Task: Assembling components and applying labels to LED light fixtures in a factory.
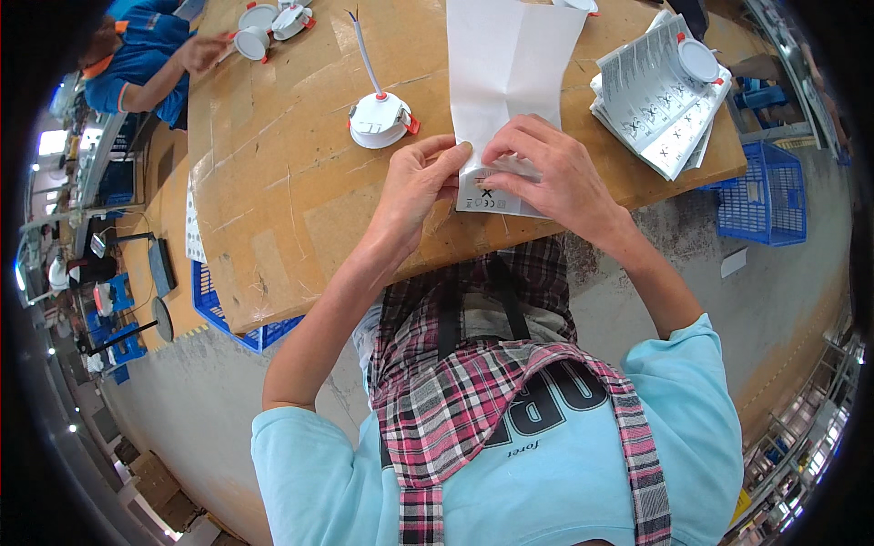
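A long white paper leaflet (510, 64) with fold creases lies at the table's near edge, its lower end turned up and showing printed symbols. My left hand (419, 177) pinches its left edge between thumb and fingers. Over the folded part, my right hand (551, 168) is curled, its thumb and fingertips closed on the paper; part of the fold is hidden under it. Just left of the leaflet sits a round white downlight (378, 120) with red-tipped clips and a grey cable standing upright.
At the right of the cardboard-covered table (300, 182) is a stack of printed leaflets (651, 109), with another white downlight (697, 62) on top. More downlights (258, 32) lie at the far left, beside a co-worker's hand (205, 53). Blue crates (763, 196) stand below the table.
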`<act>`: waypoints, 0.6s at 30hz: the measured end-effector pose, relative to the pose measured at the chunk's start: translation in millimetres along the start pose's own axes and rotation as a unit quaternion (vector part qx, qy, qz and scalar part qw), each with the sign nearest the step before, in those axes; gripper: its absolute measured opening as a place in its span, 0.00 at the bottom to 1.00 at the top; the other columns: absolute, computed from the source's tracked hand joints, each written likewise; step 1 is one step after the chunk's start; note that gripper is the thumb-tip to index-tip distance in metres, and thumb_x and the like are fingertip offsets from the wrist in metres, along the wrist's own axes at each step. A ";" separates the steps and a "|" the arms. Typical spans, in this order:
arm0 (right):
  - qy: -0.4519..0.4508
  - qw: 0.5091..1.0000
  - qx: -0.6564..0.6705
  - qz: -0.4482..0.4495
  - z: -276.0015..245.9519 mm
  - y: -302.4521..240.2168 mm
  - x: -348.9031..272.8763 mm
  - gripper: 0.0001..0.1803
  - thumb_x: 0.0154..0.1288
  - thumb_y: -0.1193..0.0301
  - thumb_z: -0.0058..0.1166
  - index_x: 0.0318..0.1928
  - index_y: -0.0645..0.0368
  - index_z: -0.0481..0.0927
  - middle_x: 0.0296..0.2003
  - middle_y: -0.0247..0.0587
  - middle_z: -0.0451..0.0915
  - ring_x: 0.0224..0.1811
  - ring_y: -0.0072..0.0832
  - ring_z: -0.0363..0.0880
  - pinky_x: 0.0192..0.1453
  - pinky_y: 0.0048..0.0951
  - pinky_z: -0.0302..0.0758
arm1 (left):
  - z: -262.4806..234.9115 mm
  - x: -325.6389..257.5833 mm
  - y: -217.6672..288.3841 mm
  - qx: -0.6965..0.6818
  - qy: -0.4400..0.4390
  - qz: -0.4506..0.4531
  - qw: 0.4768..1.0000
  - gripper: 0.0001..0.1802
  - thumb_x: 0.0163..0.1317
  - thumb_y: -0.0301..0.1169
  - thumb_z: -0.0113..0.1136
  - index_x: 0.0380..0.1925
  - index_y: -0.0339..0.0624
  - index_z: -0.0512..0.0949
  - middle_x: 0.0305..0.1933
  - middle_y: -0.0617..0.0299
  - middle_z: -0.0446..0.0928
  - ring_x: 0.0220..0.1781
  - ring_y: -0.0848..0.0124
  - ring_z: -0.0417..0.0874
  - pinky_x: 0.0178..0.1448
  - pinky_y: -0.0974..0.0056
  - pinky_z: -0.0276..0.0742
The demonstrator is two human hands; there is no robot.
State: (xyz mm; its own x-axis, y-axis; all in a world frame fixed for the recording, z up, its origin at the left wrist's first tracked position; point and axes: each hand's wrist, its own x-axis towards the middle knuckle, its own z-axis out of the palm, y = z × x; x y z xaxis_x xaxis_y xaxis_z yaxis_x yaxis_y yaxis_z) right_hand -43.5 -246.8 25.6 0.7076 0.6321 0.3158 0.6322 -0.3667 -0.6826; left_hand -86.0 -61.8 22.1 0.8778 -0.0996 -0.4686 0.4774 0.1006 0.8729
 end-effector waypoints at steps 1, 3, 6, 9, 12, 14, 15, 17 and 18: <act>0.001 1.000 -0.001 0.001 -0.9 0.0 0.0 0.11 0.51 0.68 0.62 0.33 0.56 0.76 0.33 0.34 0.76 0.39 0.31 0.76 0.40 0.30 0.76 | 0.7 1.1 -0.6 -0.008 0.017 0.015 1.000 0.19 0.63 0.38 0.55 0.45 0.33 0.74 0.37 0.61 0.79 0.38 0.77 0.80 0.44 0.69 0.76; 0.003 0.999 -0.044 -0.017 -2.8 -0.1 -0.4 0.11 0.51 0.68 0.63 0.33 0.56 0.76 0.33 0.34 0.76 0.39 0.30 0.76 0.40 0.31 0.76 | 2.0 2.3 -0.2 -0.017 0.033 0.030 0.999 0.21 0.62 0.37 0.57 0.49 0.32 0.72 0.38 0.61 0.79 0.39 0.77 0.80 0.45 0.70 0.77; 0.010 0.999 -0.046 0.002 -3.9 -2.5 -1.3 0.11 0.51 0.68 0.63 0.32 0.57 0.76 0.32 0.35 0.75 0.39 0.31 0.76 0.40 0.30 0.75 | 4.4 2.5 3.4 -0.011 0.036 0.013 0.999 0.25 0.61 0.35 0.58 0.54 0.31 0.67 0.40 0.60 0.79 0.39 0.76 0.81 0.46 0.69 0.78; 0.002 0.998 -0.066 0.010 -5.6 -4.3 1.1 0.10 0.51 0.69 0.62 0.30 0.58 0.75 0.31 0.35 0.74 0.38 0.31 0.75 0.39 0.31 0.75 | 6.0 5.1 6.4 0.005 0.035 0.028 0.999 0.26 0.60 0.35 0.59 0.55 0.31 0.67 0.39 0.58 0.80 0.37 0.76 0.81 0.43 0.69 0.78; -0.020 0.992 -0.124 0.026 -7.8 -8.4 3.3 0.10 0.51 0.70 0.62 0.28 0.58 0.73 0.29 0.35 0.72 0.37 0.32 0.74 0.38 0.31 0.74 | 8.3 6.8 7.9 0.012 0.044 0.037 0.998 0.26 0.59 0.34 0.59 0.55 0.31 0.67 0.36 0.59 0.81 0.35 0.76 0.81 0.40 0.71 0.77; -0.019 0.991 -0.135 0.017 -8.5 -10.3 3.6 0.09 0.52 0.70 0.61 0.28 0.59 0.73 0.28 0.35 0.72 0.36 0.31 0.74 0.38 0.31 0.74 | 8.4 7.4 8.3 0.010 0.041 0.037 0.998 0.26 0.59 0.34 0.60 0.55 0.32 0.67 0.34 0.60 0.81 0.33 0.78 0.80 0.36 0.73 0.75; -0.017 0.989 -0.146 0.009 -8.7 -10.6 3.4 0.09 0.52 0.71 0.61 0.28 0.59 0.73 0.28 0.35 0.72 0.36 0.31 0.73 0.37 0.31 0.74 | 8.7 7.7 8.5 0.010 0.040 0.037 0.998 0.26 0.59 0.34 0.60 0.55 0.32 0.67 0.34 0.60 0.81 0.33 0.78 0.80 0.36 0.73 0.75; -0.024 0.989 -0.144 0.012 -10.0 -10.8 3.4 0.09 0.52 0.71 0.61 0.28 0.59 0.73 0.28 0.35 0.72 0.37 0.31 0.74 0.37 0.31 0.74 | 8.9 7.6 8.5 -0.002 0.032 0.039 0.999 0.26 0.59 0.34 0.60 0.54 0.32 0.68 0.33 0.60 0.81 0.32 0.78 0.79 0.35 0.73 0.74; -0.030 0.989 -0.142 0.014 -11.4 -11.4 3.4 0.09 0.52 0.71 0.61 0.28 0.59 0.72 0.28 0.35 0.71 0.37 0.31 0.74 0.37 0.30 0.74 | 9.3 8.2 8.8 -0.002 0.031 0.040 0.999 0.26 0.59 0.34 0.60 0.54 0.32 0.68 0.33 0.60 0.81 0.32 0.78 0.79 0.35 0.73 0.74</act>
State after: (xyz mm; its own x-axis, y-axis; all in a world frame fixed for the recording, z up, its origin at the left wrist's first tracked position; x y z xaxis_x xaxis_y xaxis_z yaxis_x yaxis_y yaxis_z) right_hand -44.7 -248.3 41.9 0.7115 0.6550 0.2545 0.6819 -0.5563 -0.4749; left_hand -75.0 -70.9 27.2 0.9135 -0.0300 -0.4057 0.4064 0.1096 0.9071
